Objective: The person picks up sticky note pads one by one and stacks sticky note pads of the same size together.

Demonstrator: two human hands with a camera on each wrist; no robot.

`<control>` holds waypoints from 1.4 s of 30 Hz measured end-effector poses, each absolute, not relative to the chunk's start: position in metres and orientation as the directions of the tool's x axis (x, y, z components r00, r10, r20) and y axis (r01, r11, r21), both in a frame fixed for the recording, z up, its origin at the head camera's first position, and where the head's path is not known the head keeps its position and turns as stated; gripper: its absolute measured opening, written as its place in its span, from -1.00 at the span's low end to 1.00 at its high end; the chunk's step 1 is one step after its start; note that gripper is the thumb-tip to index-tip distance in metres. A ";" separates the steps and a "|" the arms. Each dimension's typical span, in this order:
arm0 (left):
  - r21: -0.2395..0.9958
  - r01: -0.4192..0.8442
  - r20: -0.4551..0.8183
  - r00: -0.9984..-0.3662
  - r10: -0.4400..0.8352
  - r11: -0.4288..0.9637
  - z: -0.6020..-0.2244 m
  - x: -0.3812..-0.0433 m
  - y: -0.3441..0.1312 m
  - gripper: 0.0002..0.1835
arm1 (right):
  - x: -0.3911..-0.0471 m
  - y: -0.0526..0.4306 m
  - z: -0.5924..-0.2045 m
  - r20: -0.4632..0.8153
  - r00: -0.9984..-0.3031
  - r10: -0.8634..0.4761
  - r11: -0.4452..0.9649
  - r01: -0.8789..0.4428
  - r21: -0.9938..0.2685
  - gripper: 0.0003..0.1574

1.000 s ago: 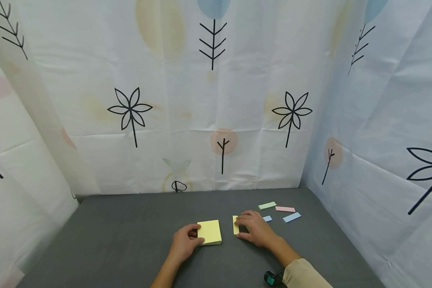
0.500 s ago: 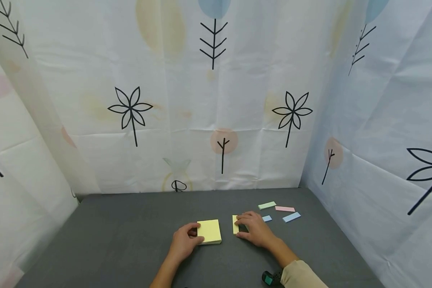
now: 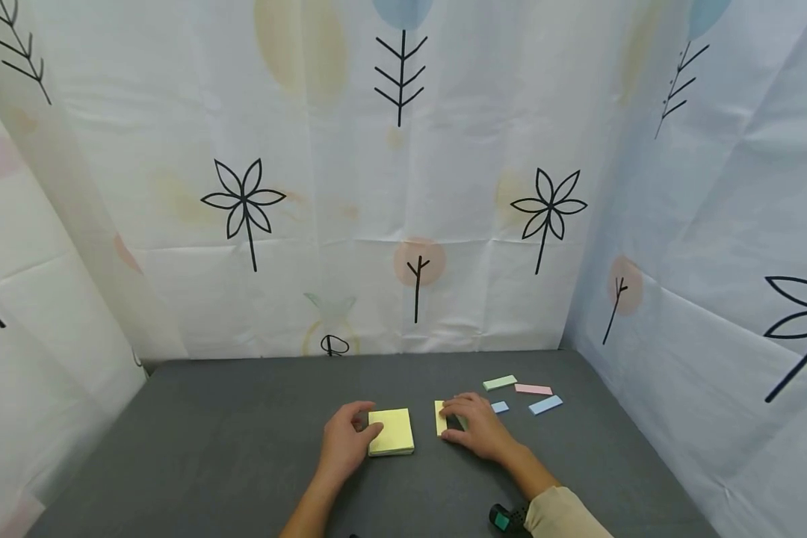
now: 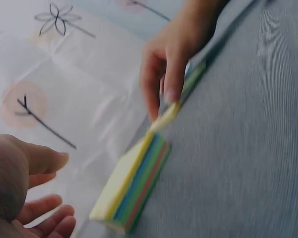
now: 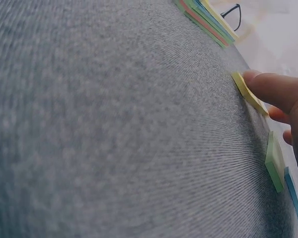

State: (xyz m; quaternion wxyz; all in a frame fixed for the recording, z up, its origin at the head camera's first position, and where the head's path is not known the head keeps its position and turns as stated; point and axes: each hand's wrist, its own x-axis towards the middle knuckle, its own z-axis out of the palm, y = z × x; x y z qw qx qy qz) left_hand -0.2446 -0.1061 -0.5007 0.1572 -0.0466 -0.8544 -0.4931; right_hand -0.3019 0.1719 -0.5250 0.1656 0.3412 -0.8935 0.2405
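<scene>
A square stack of sticky notes (image 3: 391, 431) lies on the grey table, yellow on top; its blue, green and red layers show in the left wrist view. My left hand (image 3: 347, 439) is at the stack's left side, its fingers loosely bent and holding nothing; the left wrist view shows a gap between it and the stack (image 4: 126, 181). To the right of the stack, a narrow yellow sticky note pad (image 3: 440, 420) lies flat. My right hand (image 3: 477, 426) pinches this yellow pad (image 5: 247, 94) between thumb and fingers at its two ends.
Narrow pads lie beyond my right hand: a green one (image 3: 500, 383), a pink one (image 3: 533, 389) and blue ones (image 3: 545, 406). Another green pad (image 5: 274, 161) sits beside the right hand. A black device (image 3: 504, 518) lies near the right sleeve. Patterned white cloth (image 3: 350, 187) surrounds the table.
My left hand has let go of the sticky note stack and risen slightly off its left edge. The right hand stays at the narrow yellow pad.
</scene>
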 end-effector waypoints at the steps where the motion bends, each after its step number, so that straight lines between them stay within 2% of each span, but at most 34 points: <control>1: 0.835 0.260 0.333 -0.940 -0.068 0.486 -0.498 -0.243 -0.102 -0.65 | -0.302 0.172 -0.525 0.478 -0.705 -0.524 0.644 -0.695 -0.319 -0.56; 5: 0.872 0.358 0.381 -0.924 -0.004 0.333 -0.490 -0.238 -0.084 -0.65 | -0.305 0.172 -0.525 0.538 -0.675 -0.504 0.624 -0.716 -0.314 -0.59; 9: 0.901 0.396 0.389 -0.918 0.073 0.178 -0.486 -0.233 -0.063 -0.64 | -0.310 0.171 -0.526 0.563 -0.663 -0.494 0.637 -0.717 -0.285 -0.59; 12: 0.921 0.377 0.366 -0.924 0.112 0.101 -0.486 -0.228 -0.048 -0.64 | -0.312 0.170 -0.526 0.544 -0.681 -0.490 0.649 -0.702 -0.295 -0.58; 17: 0.947 0.319 0.307 -0.937 0.166 0.047 -0.489 -0.224 -0.029 -0.61 | -0.314 0.168 -0.523 0.476 -0.730 -0.492 0.667 -0.667 -0.333 -0.58; 21: 0.969 0.247 0.242 -0.952 0.186 0.001 -0.495 -0.222 -0.018 -0.57 | -0.314 0.167 -0.522 0.459 -0.731 -0.505 0.661 -0.670 -0.338 -0.61; 26: 0.990 0.140 0.137 -0.976 0.169 0.003 -0.500 -0.221 -0.008 -0.54 | -0.316 0.167 -0.523 0.483 -0.719 -0.500 0.642 -0.681 -0.351 -0.64; 30: 0.995 0.099 0.097 -0.985 0.145 0.010 -0.503 -0.222 -0.003 -0.52 | -0.317 0.168 -0.523 0.461 -0.736 -0.496 0.640 -0.669 -0.378 -0.66; 37: 0.993 0.111 0.102 -0.985 0.141 0.051 -0.509 -0.222 0.001 -0.49 | -0.315 0.170 -0.520 0.432 -0.754 -0.494 0.625 -0.654 -0.427 -0.66; 42: 0.969 0.161 0.139 -0.983 0.121 0.190 -0.514 -0.222 0.004 -0.50 | -0.311 0.172 -0.519 0.407 -0.778 -0.479 0.627 -0.628 -0.461 -0.64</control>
